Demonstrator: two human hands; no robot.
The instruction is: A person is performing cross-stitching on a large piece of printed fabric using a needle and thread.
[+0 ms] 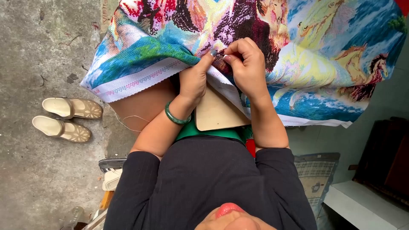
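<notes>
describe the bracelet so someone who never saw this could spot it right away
Start at the big colourful cross-stitch cloth spread over the lap, then follow the left hand pinching its folded edge back to the wrist. There sits a smooth dark green bangle, the only ring-shaped, glossy thing on either bare forearm.

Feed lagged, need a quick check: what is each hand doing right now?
Left hand: closed, pinching the embroidered cloth at its fold.
Right hand: closed, fingertips pinched on the same cloth beside the left.

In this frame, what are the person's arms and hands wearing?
Both forearms are bare, with dark sleeves pushed up to about the elbows. The left hand has a smooth green bangle round its wrist. The right hand wears nothing that shows. The fingernails that show look painted a pale, greyish shade.
</notes>
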